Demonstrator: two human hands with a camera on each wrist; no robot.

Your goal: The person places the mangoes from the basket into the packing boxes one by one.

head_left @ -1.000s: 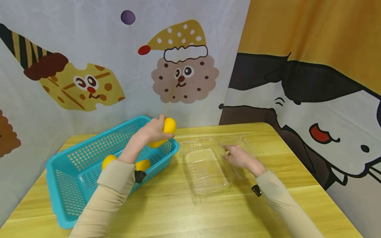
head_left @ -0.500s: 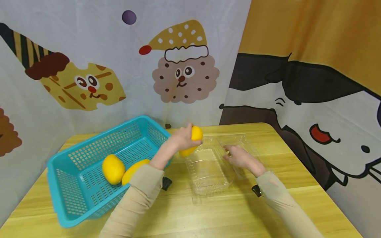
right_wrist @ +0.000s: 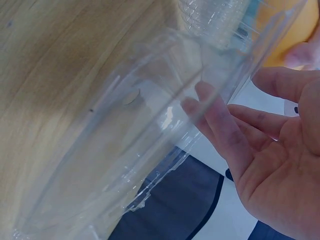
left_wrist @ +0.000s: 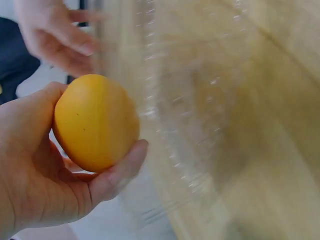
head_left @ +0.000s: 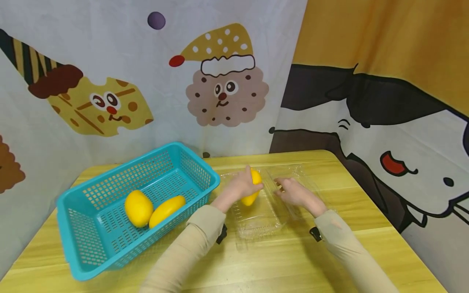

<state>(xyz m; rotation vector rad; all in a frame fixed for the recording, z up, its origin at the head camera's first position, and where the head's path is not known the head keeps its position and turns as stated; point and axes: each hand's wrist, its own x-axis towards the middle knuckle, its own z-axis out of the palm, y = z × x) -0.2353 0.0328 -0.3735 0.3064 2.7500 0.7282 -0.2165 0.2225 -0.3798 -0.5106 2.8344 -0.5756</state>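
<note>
A yellow mango [head_left: 251,191] is gripped by my left hand [head_left: 238,188], with the thumb on one side and fingers around the other. The hand holds it over the base of a clear plastic clamshell container [head_left: 256,226]; the left wrist view shows the mango's rounded end [left_wrist: 95,122] toward the camera. My right hand [head_left: 294,193] is at the container's raised lid [right_wrist: 165,120], its fingers loosely bent and partly seen through the plastic. Its thumb is apart from the fingers, near the lid's edge. How firmly the fingers touch the lid cannot be told.
A blue perforated basket [head_left: 88,266] stands on the left of the wooden table [head_left: 234,268]. Inside it lie a rounder yellow mango [head_left: 139,208] and a longer one [head_left: 167,211]. Behind the table hangs a cartoon-printed cloth [head_left: 165,101].
My left hand has carried the mango from above the basket's right end rightward and down to over the clear container. The right hand has stayed in place.
</note>
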